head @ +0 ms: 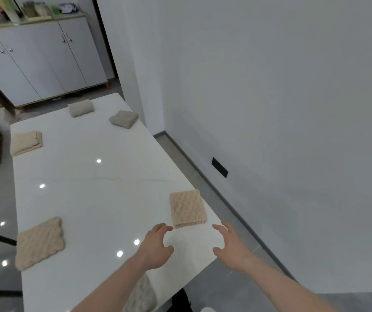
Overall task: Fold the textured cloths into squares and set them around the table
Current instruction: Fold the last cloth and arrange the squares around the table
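currently we count six folded cloths on the glossy white rectangular table [86, 199]. the beige knitted square cloth [187, 208] lies flat near the right edge, just beyond our hands. our left hand [155, 246] hovers with fingers loosely spread and holds nothing; its fingertips are just beside the cloth's near left corner, and we cannot tell if they touch. our right hand [231, 246] is likewise relaxed and empty, apart from the cloth, over the near right table corner.

placed so far: a beige textured square cloth [39, 243] at the near left edge, a cream folded cloth [26, 143] at the far left edge, a grey-beige folded cloth [81, 107] at the far end, a grey knitted folded cloth [123, 119] at the far right edge, and a grey textured cloth [143, 296] at the near end, partly hidden under our left forearm.

judgement: folding looks done, and the cloths ring the table; no unfolded cloth is in view. what is left, at most, is small straightening.
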The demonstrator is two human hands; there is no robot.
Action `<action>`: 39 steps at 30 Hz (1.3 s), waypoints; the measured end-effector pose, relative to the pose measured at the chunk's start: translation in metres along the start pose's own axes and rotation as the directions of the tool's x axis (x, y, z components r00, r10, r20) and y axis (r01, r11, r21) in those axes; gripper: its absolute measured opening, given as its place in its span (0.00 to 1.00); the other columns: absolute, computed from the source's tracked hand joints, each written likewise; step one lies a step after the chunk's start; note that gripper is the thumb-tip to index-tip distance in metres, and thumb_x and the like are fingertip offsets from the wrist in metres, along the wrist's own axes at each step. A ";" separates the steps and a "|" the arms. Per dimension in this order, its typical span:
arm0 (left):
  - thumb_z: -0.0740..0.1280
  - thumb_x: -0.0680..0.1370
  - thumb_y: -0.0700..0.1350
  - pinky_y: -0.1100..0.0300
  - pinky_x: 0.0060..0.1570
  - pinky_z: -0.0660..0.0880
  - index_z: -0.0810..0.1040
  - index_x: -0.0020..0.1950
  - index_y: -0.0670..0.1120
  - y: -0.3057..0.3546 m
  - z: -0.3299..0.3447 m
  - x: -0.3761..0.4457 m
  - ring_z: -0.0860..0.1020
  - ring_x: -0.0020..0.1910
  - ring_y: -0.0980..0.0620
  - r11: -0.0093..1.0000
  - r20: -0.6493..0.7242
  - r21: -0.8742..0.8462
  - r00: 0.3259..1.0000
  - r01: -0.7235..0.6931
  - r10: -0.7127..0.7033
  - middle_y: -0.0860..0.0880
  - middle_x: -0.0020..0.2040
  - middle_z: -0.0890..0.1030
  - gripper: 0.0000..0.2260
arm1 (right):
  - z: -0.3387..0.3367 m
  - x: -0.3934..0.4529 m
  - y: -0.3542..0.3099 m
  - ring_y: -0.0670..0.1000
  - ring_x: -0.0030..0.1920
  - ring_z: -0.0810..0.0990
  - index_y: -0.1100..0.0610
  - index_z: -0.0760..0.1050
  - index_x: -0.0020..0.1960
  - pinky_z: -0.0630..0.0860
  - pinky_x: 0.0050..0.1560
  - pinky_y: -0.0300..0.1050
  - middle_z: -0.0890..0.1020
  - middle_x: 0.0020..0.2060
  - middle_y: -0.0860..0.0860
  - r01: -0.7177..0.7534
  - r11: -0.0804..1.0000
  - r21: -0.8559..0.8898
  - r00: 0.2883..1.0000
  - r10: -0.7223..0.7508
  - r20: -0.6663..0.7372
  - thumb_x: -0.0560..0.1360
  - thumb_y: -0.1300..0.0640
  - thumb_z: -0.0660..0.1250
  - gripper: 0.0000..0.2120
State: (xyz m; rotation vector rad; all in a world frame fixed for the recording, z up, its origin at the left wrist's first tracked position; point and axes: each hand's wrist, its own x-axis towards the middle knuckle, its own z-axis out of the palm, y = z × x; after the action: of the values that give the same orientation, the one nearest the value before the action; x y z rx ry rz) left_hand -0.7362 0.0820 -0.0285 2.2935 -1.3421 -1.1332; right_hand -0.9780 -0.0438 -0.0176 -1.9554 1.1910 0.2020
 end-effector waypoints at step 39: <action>0.65 0.76 0.47 0.54 0.70 0.68 0.69 0.75 0.54 -0.024 -0.020 0.122 0.64 0.76 0.46 0.984 0.097 -0.081 0.983 0.162 -0.154 0.50 0.81 0.57 0.26 | 0.002 0.181 -0.038 0.53 0.70 0.72 0.56 0.71 0.73 0.72 0.60 0.41 0.71 0.69 0.48 -0.210 0.976 -0.049 0.935 0.215 0.281 0.75 0.54 0.69 0.26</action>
State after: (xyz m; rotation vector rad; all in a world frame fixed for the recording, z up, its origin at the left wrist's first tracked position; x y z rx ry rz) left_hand -0.6736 -0.0089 -0.0889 2.3443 -1.1314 -1.3332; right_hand -0.8493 -0.1546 -0.0902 -1.7387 1.2077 0.5899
